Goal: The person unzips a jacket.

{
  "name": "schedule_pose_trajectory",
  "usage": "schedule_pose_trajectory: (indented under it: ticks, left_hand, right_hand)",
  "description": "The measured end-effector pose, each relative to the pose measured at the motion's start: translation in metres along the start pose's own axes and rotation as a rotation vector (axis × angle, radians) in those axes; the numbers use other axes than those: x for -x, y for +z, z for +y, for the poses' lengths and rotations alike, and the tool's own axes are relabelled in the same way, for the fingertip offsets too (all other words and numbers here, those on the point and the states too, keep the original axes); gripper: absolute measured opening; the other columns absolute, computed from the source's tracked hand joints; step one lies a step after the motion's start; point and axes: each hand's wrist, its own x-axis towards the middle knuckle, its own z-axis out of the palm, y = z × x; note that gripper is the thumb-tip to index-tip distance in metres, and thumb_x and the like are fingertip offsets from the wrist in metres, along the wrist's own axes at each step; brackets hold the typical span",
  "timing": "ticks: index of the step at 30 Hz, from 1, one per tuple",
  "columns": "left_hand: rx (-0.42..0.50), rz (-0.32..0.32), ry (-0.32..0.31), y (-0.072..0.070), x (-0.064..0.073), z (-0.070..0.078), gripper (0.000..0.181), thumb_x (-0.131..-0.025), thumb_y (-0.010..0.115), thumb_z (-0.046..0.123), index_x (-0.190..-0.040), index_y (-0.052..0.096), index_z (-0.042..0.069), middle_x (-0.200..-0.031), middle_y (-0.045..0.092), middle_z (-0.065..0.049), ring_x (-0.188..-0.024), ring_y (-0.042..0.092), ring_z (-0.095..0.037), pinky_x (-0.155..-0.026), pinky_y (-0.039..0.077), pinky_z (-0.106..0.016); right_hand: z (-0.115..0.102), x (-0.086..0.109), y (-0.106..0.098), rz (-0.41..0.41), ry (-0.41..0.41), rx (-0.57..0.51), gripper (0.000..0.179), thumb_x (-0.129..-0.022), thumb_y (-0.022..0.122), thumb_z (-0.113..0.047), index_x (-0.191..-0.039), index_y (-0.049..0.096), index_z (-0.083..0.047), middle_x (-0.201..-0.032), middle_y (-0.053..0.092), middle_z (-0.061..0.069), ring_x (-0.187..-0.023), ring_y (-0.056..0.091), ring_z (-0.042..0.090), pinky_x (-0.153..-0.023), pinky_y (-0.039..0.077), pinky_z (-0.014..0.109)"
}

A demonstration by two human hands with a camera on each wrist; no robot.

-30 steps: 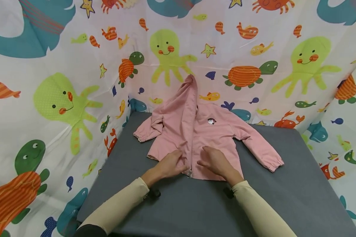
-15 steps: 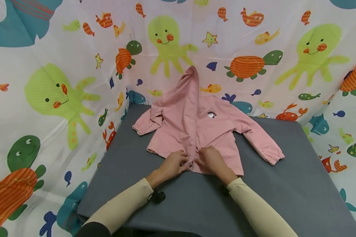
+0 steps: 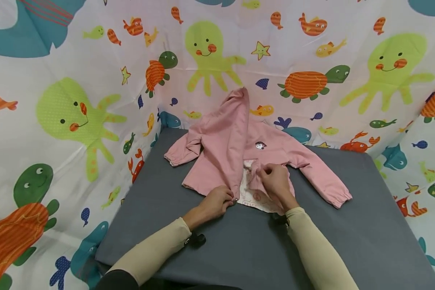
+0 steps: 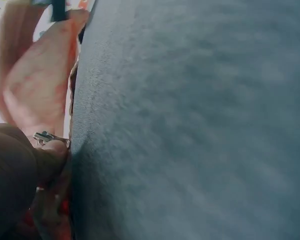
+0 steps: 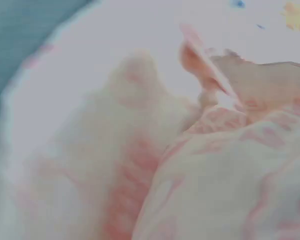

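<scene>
A pink zip-up jacket (image 3: 217, 149) lies on a grey table, its hood standing up against the back curtain. My left hand (image 3: 217, 200) pinches the bottom corner of the left front, right at the zipper pull. In the left wrist view the metal zipper slider (image 4: 44, 137) sits at the fingertips of the left hand (image 4: 15, 165). My right hand (image 3: 276, 182) grips the edge of the right front and holds it folded back. That bares the white printed lining (image 3: 251, 195), which fills most of the right wrist view.
The grey table (image 3: 322, 245) extends around the jacket, with its front edge near the person. A curtain (image 3: 261, 24) printed with sea animals stands behind and at both sides. The jacket's right sleeve (image 3: 322, 181) stretches out toward the right.
Both hands have come down from hovering over the jacket to its front edges. The right hand has lifted the right front up and to the right, exposing the lining; the left stays at the zipper's bottom.
</scene>
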Motion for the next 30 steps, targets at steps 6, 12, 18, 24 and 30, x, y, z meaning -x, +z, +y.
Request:
schedule_pose_trajectory:
  ticks: [6, 12, 18, 24, 30]
  left_hand:
    - [0.028, -0.036, -0.062, -0.001, 0.004, 0.001, 0.005, -0.097, 0.082, 0.012, -0.098, 0.085, 0.008, -0.108, 0.08, -0.003, -0.11, 0.072, -0.022, -0.101, 0.057, -0.036]
    - [0.02, -0.095, -0.093, -0.008, 0.001, 0.0, 0.016, -0.097, 0.084, 0.024, -0.105, 0.081, 0.01, -0.109, 0.076, -0.004, -0.11, 0.069, -0.022, -0.101, 0.056, -0.037]
    - [0.046, -0.091, -0.092, -0.014, -0.009, -0.004, 0.023, -0.099, 0.08, 0.028, -0.112, 0.08, 0.009, -0.109, 0.076, -0.006, -0.109, 0.07, -0.024, -0.101, 0.057, -0.041]
    - [0.029, -0.004, -0.131, -0.035, -0.025, -0.012, 0.025, -0.1, 0.078, 0.022, -0.116, 0.078, 0.003, -0.113, 0.077, -0.012, -0.112, 0.07, -0.03, -0.102, 0.058, -0.045]
    - [-0.017, 0.048, -0.245, -0.067, -0.047, -0.014, 0.032, -0.105, 0.072, 0.024, -0.128, 0.076, 0.002, -0.124, 0.074, -0.015, -0.12, 0.068, -0.034, -0.101, 0.059, -0.049]
  right_hand:
    - [0.005, -0.006, -0.038, -0.161, -0.007, -0.048, 0.02, -0.102, 0.078, -0.028, -0.091, 0.082, -0.011, -0.078, 0.07, 0.005, -0.066, 0.058, 0.019, -0.056, 0.045, 0.03]
    - [0.001, 0.0, -0.039, -0.469, -0.146, 0.009, 0.014, -0.102, 0.08, -0.026, -0.097, 0.083, -0.013, -0.082, 0.074, 0.005, -0.062, 0.06, 0.012, -0.057, 0.05, 0.029]
    - [-0.008, 0.002, -0.039, -0.386, -0.175, 0.075, 0.012, -0.104, 0.076, -0.024, -0.105, 0.083, -0.015, -0.089, 0.078, 0.002, -0.073, 0.064, 0.014, -0.068, 0.054, 0.032]
    - [-0.023, -0.001, -0.046, -0.216, -0.211, 0.094, 0.019, -0.106, 0.072, -0.026, -0.11, 0.084, -0.011, -0.103, 0.082, 0.004, -0.096, 0.075, 0.025, -0.093, 0.061, 0.052]
    - [-0.039, -0.007, -0.051, -0.103, -0.221, 0.165, 0.026, -0.106, 0.07, -0.026, -0.117, 0.081, -0.005, -0.117, 0.08, 0.015, -0.112, 0.075, 0.038, -0.101, 0.058, 0.06]
